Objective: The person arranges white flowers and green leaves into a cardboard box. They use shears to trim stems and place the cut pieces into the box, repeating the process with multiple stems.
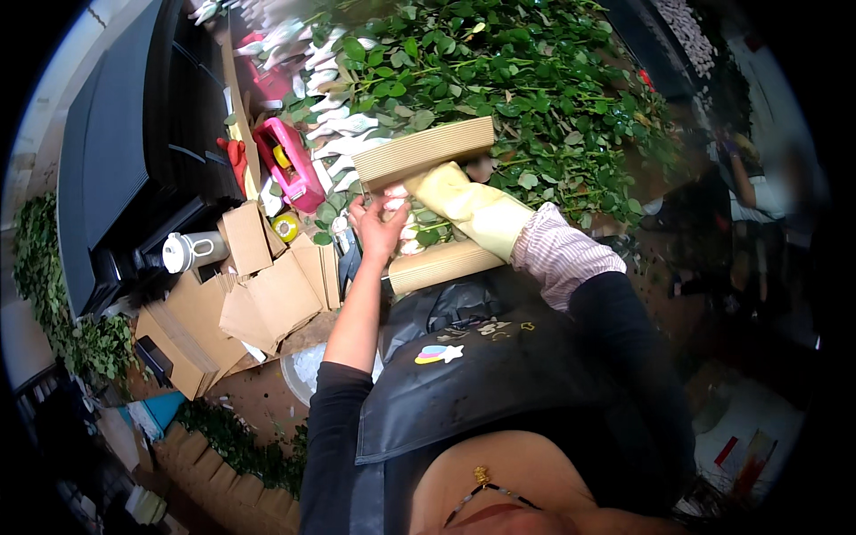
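My left hand (379,230) is bare, its fingers bent and apart at pale pink rose heads (409,234). The roses lie between two bands of ribbed tan corrugated cardboard, a far band (423,153) standing up and a near band (446,265) by my apron. My right hand (446,192) wears a long yellow glove and reaches in over the stems from the right, beside the far band. Its fingertips are hard to make out against the cardboard. Some green leaves (432,235) show between the bands under the gloved arm.
Leafy cut stems (517,89) heap across the far side. White-sleeved flower heads (334,125) line the back left. To the left are a pink plastic holder (299,169), yellow tape (285,226), a white bottle (194,251) and flat cardboard pieces (272,303). Another person (767,192) is far right.
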The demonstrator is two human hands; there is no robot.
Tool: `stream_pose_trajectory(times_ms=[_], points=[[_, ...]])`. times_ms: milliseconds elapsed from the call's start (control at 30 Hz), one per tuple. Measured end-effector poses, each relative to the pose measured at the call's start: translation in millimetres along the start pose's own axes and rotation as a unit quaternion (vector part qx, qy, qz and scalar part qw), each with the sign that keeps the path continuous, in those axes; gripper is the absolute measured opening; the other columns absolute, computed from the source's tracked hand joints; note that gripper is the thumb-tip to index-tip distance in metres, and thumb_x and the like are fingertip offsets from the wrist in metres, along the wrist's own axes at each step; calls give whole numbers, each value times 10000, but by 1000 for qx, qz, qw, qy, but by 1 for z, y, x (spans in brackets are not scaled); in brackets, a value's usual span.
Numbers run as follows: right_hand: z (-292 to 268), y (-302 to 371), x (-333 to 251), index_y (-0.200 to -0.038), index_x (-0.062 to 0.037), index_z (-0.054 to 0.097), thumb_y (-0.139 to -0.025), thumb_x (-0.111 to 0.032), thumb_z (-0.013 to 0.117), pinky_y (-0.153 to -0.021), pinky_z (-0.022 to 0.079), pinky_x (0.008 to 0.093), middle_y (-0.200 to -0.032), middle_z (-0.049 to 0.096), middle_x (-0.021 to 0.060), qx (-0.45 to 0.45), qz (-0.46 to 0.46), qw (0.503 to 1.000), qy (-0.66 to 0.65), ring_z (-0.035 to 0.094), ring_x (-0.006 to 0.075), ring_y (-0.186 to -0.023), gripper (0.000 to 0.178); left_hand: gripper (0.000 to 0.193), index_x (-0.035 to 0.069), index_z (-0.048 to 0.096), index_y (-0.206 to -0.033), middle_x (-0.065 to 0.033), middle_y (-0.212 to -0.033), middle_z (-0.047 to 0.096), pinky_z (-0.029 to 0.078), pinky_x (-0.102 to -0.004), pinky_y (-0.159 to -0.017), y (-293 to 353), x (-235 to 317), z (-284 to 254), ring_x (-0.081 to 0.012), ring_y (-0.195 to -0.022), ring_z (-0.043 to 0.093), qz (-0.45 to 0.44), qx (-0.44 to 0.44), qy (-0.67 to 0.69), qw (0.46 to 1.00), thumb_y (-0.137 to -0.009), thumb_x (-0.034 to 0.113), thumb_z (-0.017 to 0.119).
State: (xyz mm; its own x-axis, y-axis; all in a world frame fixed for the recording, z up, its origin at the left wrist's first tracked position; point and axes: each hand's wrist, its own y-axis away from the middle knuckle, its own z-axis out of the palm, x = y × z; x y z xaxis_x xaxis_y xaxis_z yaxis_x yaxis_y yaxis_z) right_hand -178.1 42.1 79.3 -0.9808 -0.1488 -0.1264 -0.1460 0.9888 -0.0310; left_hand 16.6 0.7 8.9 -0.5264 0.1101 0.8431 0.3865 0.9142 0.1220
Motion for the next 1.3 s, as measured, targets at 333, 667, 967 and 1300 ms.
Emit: stream_pose_trajectory(times_ms=[333, 667, 967, 1300], points=[[3, -10, -8, -1171, -43, 731, -886, -155, 612, -840, 602, 438, -1091, 760, 165, -11, -6, 999, 46, 748, 325, -980, 329, 438, 71, 773, -1044, -194, -1407, 429, 349, -460, -1141, 3, -1, -4, -384, -1334, 408, 33, -8, 25, 999, -752, 361, 922], [71, -24, -13, -1281, -34, 692, -976, -234, 548, -914, 575, 485, -1195, 740, 172, 42, 58, 997, -12, 731, 349, -1054, 392, 487, 53, 776, -1099, -246, -1434, 413, 345, -465, -1150, 2, -1, -5, -411, -1330, 403, 19, -30, -5, 999, -768, 387, 902], [-36, -1, -25, -1266, -62, 669, -942, -197, 588, -904, 579, 499, -1177, 720, 219, -244, 181, 953, -18, 727, 347, -1072, 360, 490, 64, 764, -1104, -262, -1443, 406, 352, -485, -1144, 1, 5, -9, -436, -1355, 390, 2, -45, -28, 999, -779, 407, 893], [-57, -8, -24, -1477, -188, 487, -1067, -222, 420, -934, 578, 530, -1282, 661, 232, -319, 173, 930, -48, 711, 391, -1096, 417, 463, 87, 768, -1089, -259, -1430, 425, 320, -466, -1172, 6, 20, -11, -421, -1372, 371, -34, -46, -7, 998, -752, 370, 911]])
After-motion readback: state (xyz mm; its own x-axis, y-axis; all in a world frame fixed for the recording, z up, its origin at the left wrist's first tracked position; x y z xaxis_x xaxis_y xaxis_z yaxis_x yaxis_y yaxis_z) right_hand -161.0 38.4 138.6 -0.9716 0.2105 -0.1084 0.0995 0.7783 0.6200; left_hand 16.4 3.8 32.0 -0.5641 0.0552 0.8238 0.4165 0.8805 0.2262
